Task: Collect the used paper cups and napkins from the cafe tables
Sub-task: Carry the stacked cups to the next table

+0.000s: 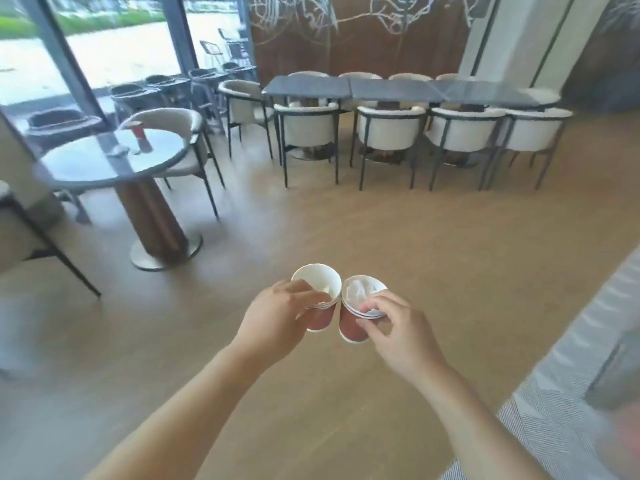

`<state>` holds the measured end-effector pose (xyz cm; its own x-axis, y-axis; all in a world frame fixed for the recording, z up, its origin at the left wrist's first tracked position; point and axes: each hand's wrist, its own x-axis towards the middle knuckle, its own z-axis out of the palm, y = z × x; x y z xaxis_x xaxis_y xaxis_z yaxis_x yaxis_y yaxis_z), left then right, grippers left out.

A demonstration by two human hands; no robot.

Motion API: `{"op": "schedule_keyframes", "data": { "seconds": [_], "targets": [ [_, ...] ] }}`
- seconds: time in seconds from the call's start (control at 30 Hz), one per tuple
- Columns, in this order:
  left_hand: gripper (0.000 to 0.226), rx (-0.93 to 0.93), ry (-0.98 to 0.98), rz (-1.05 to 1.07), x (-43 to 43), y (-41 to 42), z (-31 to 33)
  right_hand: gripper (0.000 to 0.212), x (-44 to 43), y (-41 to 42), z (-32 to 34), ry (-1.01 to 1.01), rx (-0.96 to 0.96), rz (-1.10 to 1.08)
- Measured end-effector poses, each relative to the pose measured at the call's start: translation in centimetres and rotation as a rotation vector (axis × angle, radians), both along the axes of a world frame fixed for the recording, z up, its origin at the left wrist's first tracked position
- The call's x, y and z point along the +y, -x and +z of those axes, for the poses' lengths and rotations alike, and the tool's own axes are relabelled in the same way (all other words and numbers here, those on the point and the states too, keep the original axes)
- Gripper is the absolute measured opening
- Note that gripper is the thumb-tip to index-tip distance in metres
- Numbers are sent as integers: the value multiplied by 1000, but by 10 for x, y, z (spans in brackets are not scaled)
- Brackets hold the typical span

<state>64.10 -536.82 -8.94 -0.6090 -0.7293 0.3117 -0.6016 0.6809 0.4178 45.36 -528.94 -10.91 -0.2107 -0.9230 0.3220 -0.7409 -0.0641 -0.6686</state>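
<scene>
Foreground: the left hand [277, 317] curls its fingers round a nested stack of red paper cups [320, 323] with white interiors, and the right hand [398, 329] pinches the rim of a second red stack [351, 329] stuffed with crumpled white napkin [360, 289]; the stacks touch. Beyond, left, a glossy round grey table [86, 164] on a wooden pedestal [149, 220] bears one upright red cup [140, 134] and a pale scrap [117, 151] too blurred to identify.

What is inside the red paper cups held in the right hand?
The stacked red paper cups that the right hand grips show crumpled white napkin paper filling the mouth. Whatever lies beneath that paper, deeper in the cups, is covered.
</scene>
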Motion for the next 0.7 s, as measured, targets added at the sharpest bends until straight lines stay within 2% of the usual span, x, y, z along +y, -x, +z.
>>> {"op": "schedule_keyframes", "data": {
  "seconds": [0.3,0.47,0.7],
  "targets": [
    [25,24,42,376,-29,-96,1,11,-112,-82,1,-2,-11,431],
    [28,45,74,577,-48,-111,5,15,-170,-101,9,18,-2,626],
    [34,-37,81,830,-63,-131,12,19,-242,-138,17,63,11,919]
  ]
}}
